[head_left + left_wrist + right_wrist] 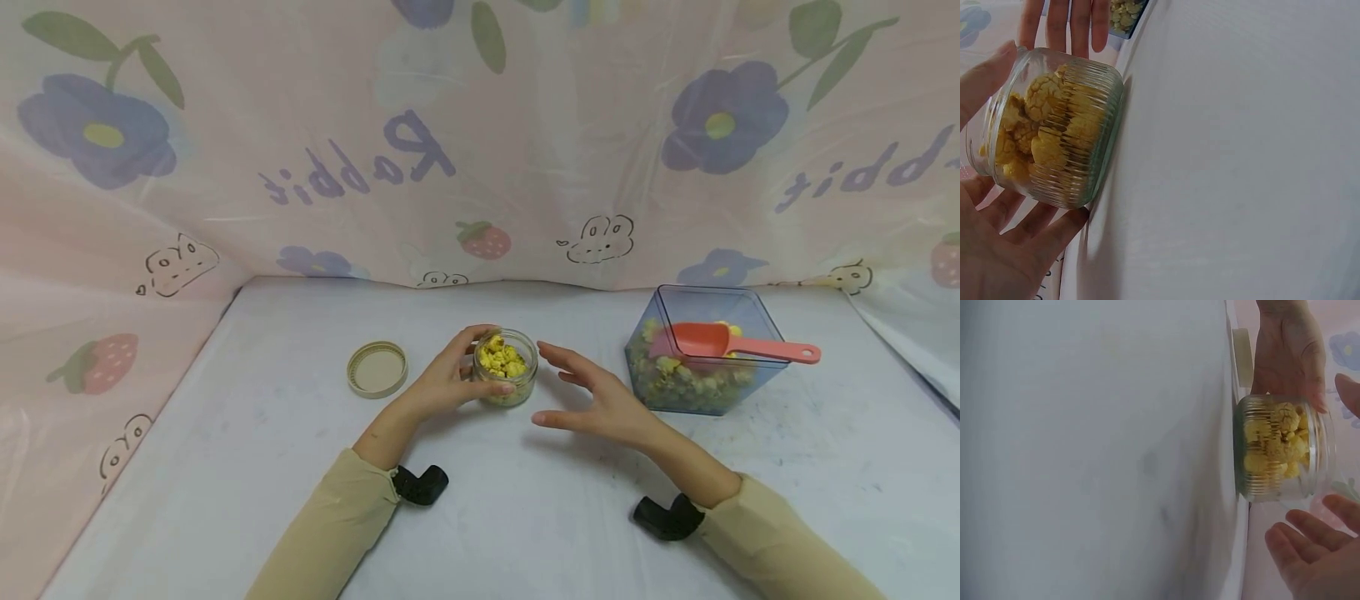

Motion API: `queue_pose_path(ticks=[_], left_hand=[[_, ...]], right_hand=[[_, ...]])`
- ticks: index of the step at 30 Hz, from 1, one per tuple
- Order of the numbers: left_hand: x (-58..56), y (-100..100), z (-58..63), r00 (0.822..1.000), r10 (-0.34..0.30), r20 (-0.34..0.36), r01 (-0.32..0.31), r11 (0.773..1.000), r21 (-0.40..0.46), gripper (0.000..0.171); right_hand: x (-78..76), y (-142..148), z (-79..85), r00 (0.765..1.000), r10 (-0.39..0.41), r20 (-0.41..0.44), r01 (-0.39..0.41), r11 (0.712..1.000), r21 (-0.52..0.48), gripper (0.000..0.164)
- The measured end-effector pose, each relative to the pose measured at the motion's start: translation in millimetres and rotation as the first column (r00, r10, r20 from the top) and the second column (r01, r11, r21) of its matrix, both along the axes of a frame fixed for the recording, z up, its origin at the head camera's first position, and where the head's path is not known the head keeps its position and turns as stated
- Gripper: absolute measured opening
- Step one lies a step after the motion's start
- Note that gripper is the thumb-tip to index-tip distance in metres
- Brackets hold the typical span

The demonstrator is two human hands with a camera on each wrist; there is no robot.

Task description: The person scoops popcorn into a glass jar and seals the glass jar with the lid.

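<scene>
A small ribbed glass jar [527, 385] holding yellow popcorn [501, 357] stands upright on the white tabletop. My left hand [444, 377] grips it from the left, thumb on the near side and fingers round the far side. In the left wrist view the jar [1060, 134] shows its popcorn through the ribbed wall. My right hand [603, 407] is held just right of the jar, fingers extended and thumb apart, holding nothing. The right wrist view shows a gap between these fingers [1310, 540] and the jar [1275, 450]. The jar's mouth is uncovered.
A round lid [377, 369] lies left of my left hand. To the right stands a clear bluish square container [675, 400] of popcorn, with a red scoop [772, 347] resting in it and its handle over the rim. A printed curtain [525, 150] hangs behind the table.
</scene>
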State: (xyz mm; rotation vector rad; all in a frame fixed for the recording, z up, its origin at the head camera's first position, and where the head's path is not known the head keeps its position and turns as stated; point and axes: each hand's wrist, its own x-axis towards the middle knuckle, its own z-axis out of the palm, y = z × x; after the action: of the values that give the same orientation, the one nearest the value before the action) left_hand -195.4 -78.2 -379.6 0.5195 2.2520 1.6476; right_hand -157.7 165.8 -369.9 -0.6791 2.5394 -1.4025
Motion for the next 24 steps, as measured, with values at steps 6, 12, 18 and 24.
queue_pose_path(ticks=[6,12,18,24], left_hand=[[0.0,-0.3,0.3,1.000,-0.005,0.000,0.005,1.000,0.009,0.078],[-0.1,-0.3,0.3,1.000,-0.008,-0.009,0.009,1.000,0.009,0.078],[-0.6,-0.8,-0.3,0.999,-0.028,-0.040,0.029,0.999,0.025,0.076],[-0.4,-1.5,-0.7,0.998,-0.043,-0.052,0.045,0.998,0.044,0.076]], right_hand=[[-2.5,-4.6,-0.4,1.000,0.007,0.002,-0.007,1.000,-0.002,0.086],[-6.6,-7.4,-3.4,1.000,0.013,0.009,-0.013,1.000,-0.015,0.085],[-11.9,-9.7,-3.8,0.998,0.033,0.045,-0.030,0.997,-0.074,0.083],[-17.6,-12.3,-3.5,0.994,0.048,0.095,-0.037,0.992,-0.121,0.078]])
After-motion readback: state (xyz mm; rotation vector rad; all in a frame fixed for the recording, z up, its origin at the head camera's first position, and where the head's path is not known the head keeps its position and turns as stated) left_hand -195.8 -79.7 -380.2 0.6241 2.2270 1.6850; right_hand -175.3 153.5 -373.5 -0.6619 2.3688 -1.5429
